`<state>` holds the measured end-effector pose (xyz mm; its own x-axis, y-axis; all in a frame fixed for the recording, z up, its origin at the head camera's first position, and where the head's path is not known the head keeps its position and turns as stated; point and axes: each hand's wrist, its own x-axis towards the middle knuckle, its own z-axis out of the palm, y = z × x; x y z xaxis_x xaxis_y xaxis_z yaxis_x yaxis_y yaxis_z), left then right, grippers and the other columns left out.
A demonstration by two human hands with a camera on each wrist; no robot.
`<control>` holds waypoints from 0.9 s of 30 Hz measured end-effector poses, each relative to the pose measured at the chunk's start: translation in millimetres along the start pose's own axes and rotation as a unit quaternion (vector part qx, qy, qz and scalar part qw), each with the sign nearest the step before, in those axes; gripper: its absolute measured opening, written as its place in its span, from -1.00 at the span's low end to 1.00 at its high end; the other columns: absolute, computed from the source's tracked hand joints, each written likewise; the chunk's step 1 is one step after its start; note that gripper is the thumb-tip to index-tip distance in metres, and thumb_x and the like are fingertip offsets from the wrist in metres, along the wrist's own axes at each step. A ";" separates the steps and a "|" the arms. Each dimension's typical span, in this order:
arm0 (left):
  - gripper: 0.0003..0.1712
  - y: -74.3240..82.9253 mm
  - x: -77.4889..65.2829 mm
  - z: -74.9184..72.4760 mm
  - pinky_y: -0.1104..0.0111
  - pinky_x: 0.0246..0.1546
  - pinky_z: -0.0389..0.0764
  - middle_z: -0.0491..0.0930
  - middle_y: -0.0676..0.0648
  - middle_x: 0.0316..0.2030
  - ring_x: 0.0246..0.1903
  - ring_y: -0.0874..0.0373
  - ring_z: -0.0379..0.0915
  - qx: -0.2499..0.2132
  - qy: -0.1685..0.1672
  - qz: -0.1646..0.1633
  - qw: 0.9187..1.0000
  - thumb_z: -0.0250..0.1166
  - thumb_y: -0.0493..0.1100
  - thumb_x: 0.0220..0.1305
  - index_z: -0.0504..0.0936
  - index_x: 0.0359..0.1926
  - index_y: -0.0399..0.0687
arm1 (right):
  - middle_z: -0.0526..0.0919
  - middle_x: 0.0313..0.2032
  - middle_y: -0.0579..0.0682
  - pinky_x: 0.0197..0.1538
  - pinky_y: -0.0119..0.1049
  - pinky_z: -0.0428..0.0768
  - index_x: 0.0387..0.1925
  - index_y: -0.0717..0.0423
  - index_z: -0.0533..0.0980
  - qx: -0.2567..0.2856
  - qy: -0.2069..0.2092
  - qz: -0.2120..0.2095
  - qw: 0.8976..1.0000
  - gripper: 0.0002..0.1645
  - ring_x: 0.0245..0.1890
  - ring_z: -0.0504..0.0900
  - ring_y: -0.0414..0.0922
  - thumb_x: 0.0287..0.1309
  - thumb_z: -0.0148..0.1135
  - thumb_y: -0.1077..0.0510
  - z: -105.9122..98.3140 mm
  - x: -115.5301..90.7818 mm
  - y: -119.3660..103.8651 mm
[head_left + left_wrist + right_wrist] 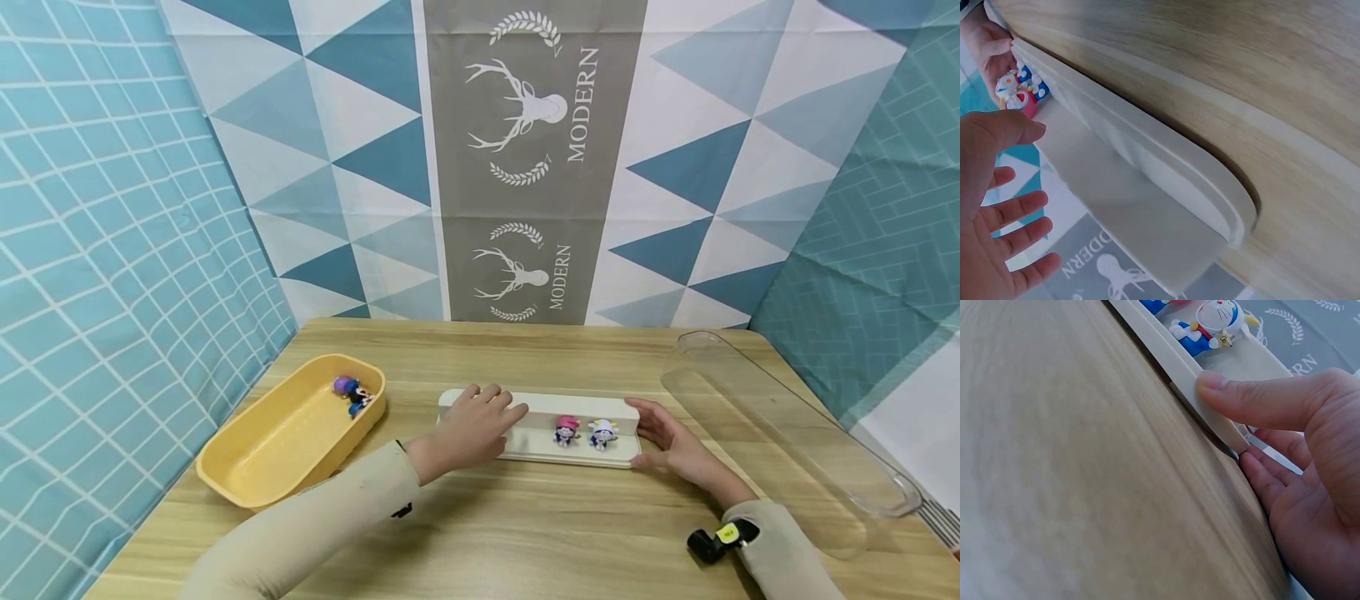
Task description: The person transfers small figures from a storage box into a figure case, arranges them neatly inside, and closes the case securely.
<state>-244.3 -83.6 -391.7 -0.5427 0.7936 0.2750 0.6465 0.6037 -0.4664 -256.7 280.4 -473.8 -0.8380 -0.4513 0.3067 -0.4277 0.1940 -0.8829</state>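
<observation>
the long white plastic tray (538, 436) should be light and stiff, best held endwise, right hand (678, 452) fingers pinching there, left hand (474, 427) fingers apart.

The left sleeve (322, 523) and right sleeve (783, 546) are long, pale beige fabric. A rounded black wrist device (705, 547) bears a yellow label (727, 533) (its dark characters too small to read); black fittings (402, 510) edge the left cuff (402, 471).

Wood-grain table (525, 533), triangle-patterned wall (510, 200) behind
</observation>
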 end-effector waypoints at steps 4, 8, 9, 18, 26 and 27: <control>-0.42 -7.6 -7.0 -1.3 0.20 -0.17 0.50 0.56 -0.01 -0.11 -0.07 0.04 0.47 0.010 0.017 -0.010 1.000 0.42 0.05 0.12 0.48 0.16 0.09 | 0.30 0.23 0.49 0.19 -0.57 0.38 0.43 0.39 0.10 0.000 0.001 0.000 1.000 0.11 0.17 0.40 -0.44 -0.14 0.49 0.48 -0.2 -0.6 0.7; -0.39 -19.2 -13.4 -2.9 0.14 -0.13 0.52 0.56 -0.06 -0.07 -0.03 -0.01 0.47 -0.007 0.016 -0.020 1.000 0.42 0.02 0.14 0.47 0.19 0.03 | 0.30 0.23 0.49 0.19 -0.56 0.38 0.44 0.37 0.11 0.001 0.000 -0.004 1.000 0.11 0.17 0.40 -0.43 -0.13 0.49 0.48 -0.6 -0.6 1.5; -0.39 -22.4 -14.8 -3.6 0.13 -0.11 0.51 0.56 -0.07 -0.05 -0.01 -0.02 0.46 -0.019 0.016 -0.025 0.999 0.43 0.01 0.15 0.47 0.20 0.02 | 0.30 0.23 0.49 0.19 -0.56 0.38 0.44 0.37 0.10 0.001 -0.001 -0.005 1.000 0.11 0.17 0.40 -0.43 -0.13 0.49 0.48 -0.6 -0.5 1.7; -0.36 -45.7 -27.0 -9.9 0.06 -0.01 0.53 0.57 -0.11 -0.01 0.04 -0.06 0.45 -0.071 0.023 -0.076 0.994 0.46 -0.05 0.16 0.49 0.24 -0.05 | 0.28 0.23 0.50 0.19 -0.56 0.38 0.43 0.41 0.08 0.002 -0.007 -0.015 1.000 0.11 0.18 0.40 -0.43 -0.12 0.48 0.48 -1.6 0.0 3.7; -0.36 -60.1 -38.1 -14.3 0.05 -0.03 0.51 0.57 -0.14 -0.03 0.03 -0.08 0.45 -0.069 0.030 -0.073 0.995 0.49 -0.07 0.12 0.51 0.22 -0.07 | 0.29 0.22 0.49 0.19 -0.56 0.38 0.43 0.44 0.07 0.003 -0.006 -0.016 1.000 0.11 0.17 0.40 -0.43 -0.12 0.48 0.48 -1.9 -0.1 3.9; -0.35 -62.6 -39.5 -14.8 0.04 -0.03 0.51 0.56 -0.14 -0.02 0.03 -0.09 0.45 -0.070 0.029 -0.071 0.995 0.49 -0.07 0.11 0.51 0.22 -0.08 | 0.29 0.22 0.50 0.19 -0.56 0.38 0.42 0.44 0.07 0.004 -0.006 -0.016 1.000 0.11 0.17 0.40 -0.43 -0.12 0.48 0.48 -1.9 0.0 4.0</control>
<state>-255.3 -151.6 -360.9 -0.6046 0.6996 0.3808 0.6360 0.7118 -0.2980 -259.1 282.8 -476.6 -0.8200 -0.4677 0.3299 -0.4508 0.1728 -0.8757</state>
